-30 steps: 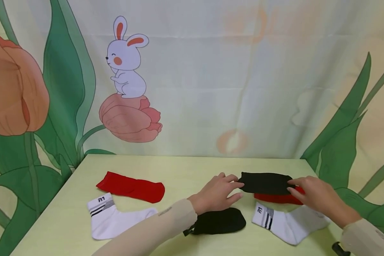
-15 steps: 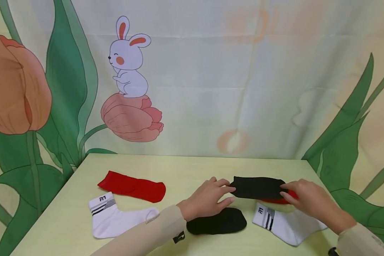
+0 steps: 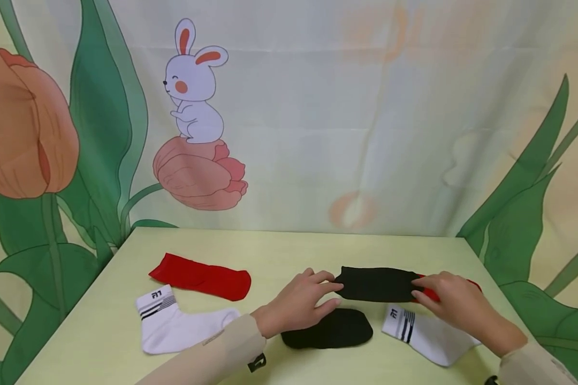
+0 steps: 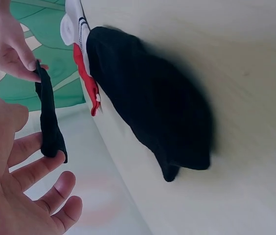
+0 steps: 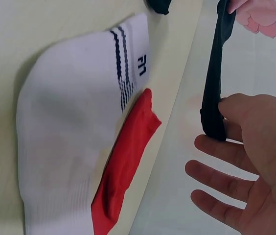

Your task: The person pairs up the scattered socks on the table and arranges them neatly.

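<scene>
On the table, in front of a printed cloth, a red sock lies at the left above a white sock, whose toe meets the left sleeve in the head view. At the right, another red sock lies just beside another white sock; the right hand hides part of both from the head camera. A second black sock lies below the left hand. That hand pinches one end of the black sock between two fingers, its thumb apart. The right thumb and fingertips clamp the other end, remaining fingers spread. The black sock stretches lengthwise between both hands, raised off the table.
</scene>
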